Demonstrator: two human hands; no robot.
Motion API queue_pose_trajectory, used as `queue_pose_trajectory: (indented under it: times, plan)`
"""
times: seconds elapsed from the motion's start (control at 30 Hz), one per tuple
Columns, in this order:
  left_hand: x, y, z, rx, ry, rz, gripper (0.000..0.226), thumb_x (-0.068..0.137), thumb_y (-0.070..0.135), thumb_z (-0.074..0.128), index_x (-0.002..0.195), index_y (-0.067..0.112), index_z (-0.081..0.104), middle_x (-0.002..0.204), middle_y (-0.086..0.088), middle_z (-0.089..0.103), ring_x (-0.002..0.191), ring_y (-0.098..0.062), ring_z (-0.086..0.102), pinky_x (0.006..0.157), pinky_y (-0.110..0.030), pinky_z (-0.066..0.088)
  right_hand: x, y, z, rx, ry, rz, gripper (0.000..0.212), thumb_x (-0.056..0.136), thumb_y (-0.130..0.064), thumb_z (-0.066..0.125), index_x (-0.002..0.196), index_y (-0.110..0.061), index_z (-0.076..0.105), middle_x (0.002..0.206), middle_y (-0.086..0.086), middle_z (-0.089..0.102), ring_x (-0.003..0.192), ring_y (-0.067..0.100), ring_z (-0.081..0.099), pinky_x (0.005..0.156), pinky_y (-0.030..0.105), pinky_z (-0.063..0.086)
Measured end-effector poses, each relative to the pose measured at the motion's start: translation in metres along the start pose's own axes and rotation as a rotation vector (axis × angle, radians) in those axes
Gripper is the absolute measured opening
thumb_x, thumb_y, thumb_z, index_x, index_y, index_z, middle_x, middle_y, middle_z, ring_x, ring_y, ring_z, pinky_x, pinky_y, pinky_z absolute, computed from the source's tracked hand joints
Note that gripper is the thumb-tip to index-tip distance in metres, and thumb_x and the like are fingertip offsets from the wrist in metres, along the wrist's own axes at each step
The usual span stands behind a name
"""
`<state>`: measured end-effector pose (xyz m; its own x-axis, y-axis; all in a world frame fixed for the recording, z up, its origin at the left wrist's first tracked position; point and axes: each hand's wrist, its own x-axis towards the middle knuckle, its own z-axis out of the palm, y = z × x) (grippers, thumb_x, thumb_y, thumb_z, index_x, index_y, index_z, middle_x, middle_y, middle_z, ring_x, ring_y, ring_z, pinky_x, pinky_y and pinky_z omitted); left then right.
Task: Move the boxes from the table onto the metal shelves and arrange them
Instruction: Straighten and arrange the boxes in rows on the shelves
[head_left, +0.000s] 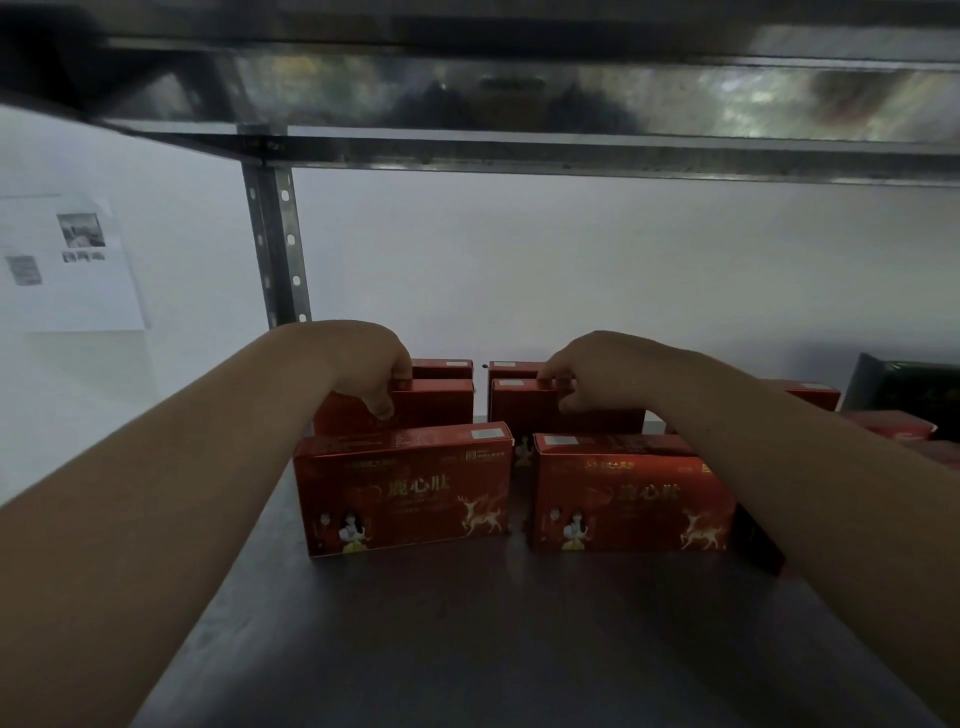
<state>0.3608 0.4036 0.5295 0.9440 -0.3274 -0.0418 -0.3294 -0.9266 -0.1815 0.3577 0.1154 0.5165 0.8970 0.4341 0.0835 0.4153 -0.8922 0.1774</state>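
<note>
Several red boxes with gold deer print stand upright in two rows on the dark metal shelf. The front left box and front right box face me. My left hand grips the top edge of the middle left box, thumb on its front. My right hand grips the top edge of the middle right box. Behind these stand two more red boxes, mostly hidden.
A perforated metal upright rises at the back left, and the shelf above hangs low overhead. More red boxes and a dark box sit at the right. A paper sheet hangs on the left wall.
</note>
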Motion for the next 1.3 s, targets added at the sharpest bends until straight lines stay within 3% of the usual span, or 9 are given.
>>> queue_pose_trajectory:
  times: [0.2,0.37,0.5,0.6,0.77,0.9,1.03,1.17,1.3]
  plan:
    - [-0.018,0.002,-0.006,-0.094,0.128,-0.020,0.071,0.083,0.041,0.075,0.145,0.027,0.044,0.137,0.005,0.056,0.120,-0.018,0.053,0.099,-0.035,0.043,-0.023,-0.008,-0.007,0.105,0.100,0.021,0.052,0.095,-0.047,0.059,0.144,-0.032,0.049,0.140,-0.003,0.056,0.126,0.019,0.051,0.099,0.036,0.043]
    - [-0.068,0.041,-0.009,-0.313,0.322,0.112,0.044,0.089,0.055,0.060,0.129,0.038,0.053,0.121,0.014,0.057,0.104,-0.006,0.056,0.085,-0.028,0.046,-0.070,-0.033,-0.009,0.261,0.279,-0.082,0.034,0.100,-0.040,0.047,0.131,-0.035,0.060,0.123,-0.008,0.064,0.113,0.011,0.056,0.097,0.034,0.045]
    - [-0.095,0.071,0.018,-0.172,0.265,0.131,0.059,0.078,0.065,0.067,0.127,0.040,0.047,0.116,0.016,0.048,0.102,-0.007,0.052,0.085,-0.033,0.049,-0.099,-0.048,-0.003,0.204,0.081,-0.043,0.067,0.080,-0.071,0.059,0.141,-0.045,0.046,0.134,-0.019,0.054,0.122,0.006,0.051,0.102,0.035,0.046]
    - [-0.091,0.070,0.035,-0.059,0.261,0.128,0.066,0.079,0.056,0.072,0.133,0.035,0.041,0.123,0.011,0.041,0.104,-0.009,0.048,0.082,-0.028,0.046,-0.100,-0.051,0.009,0.069,-0.041,-0.035,0.093,0.073,-0.065,0.074,0.150,-0.046,0.026,0.137,-0.014,0.048,0.124,0.011,0.049,0.098,0.036,0.047]
    - [-0.088,0.053,0.050,-0.090,0.353,0.109,0.069,0.083,0.049,0.071,0.141,0.033,0.038,0.132,0.009,0.034,0.114,-0.010,0.045,0.090,-0.026,0.043,-0.081,-0.055,0.016,0.069,0.020,-0.011,0.100,0.077,-0.056,0.077,0.156,-0.043,0.017,0.132,-0.006,0.035,0.110,0.010,0.038,0.086,0.032,0.043]
    - [-0.088,0.050,0.063,-0.056,0.440,0.080,0.076,0.088,0.052,0.062,0.152,0.034,0.025,0.138,0.009,0.030,0.126,-0.012,0.039,0.092,-0.028,0.038,-0.073,-0.064,0.027,0.012,0.134,-0.007,0.101,0.082,-0.054,0.074,0.160,-0.031,0.014,0.142,-0.003,0.037,0.130,0.017,0.038,0.106,0.035,0.039]
    - [-0.082,0.048,0.074,-0.052,0.576,0.105,0.073,0.084,0.046,0.069,0.147,0.031,0.034,0.136,0.004,0.042,0.124,-0.021,0.044,0.103,-0.038,0.039,-0.076,-0.066,0.037,-0.004,0.264,0.028,0.087,0.083,-0.057,0.071,0.154,-0.027,0.030,0.154,-0.001,0.042,0.144,0.024,0.033,0.119,0.043,0.023]
    - [-0.079,0.047,0.078,-0.074,0.607,0.106,0.068,0.080,0.043,0.072,0.138,0.030,0.041,0.132,0.003,0.047,0.118,-0.022,0.048,0.098,-0.039,0.043,-0.079,-0.061,0.053,-0.026,0.379,0.009,0.077,0.074,-0.056,0.078,0.138,-0.026,0.048,0.133,0.002,0.062,0.130,0.030,0.051,0.106,0.053,0.037]
    - [-0.079,0.046,0.078,-0.082,0.625,0.103,0.066,0.079,0.043,0.072,0.136,0.030,0.043,0.131,0.004,0.049,0.117,-0.022,0.047,0.097,-0.042,0.044,-0.076,-0.061,0.060,-0.057,0.462,0.038,0.078,0.071,-0.056,0.079,0.136,-0.026,0.049,0.134,0.004,0.060,0.126,0.032,0.053,0.105,0.058,0.037]
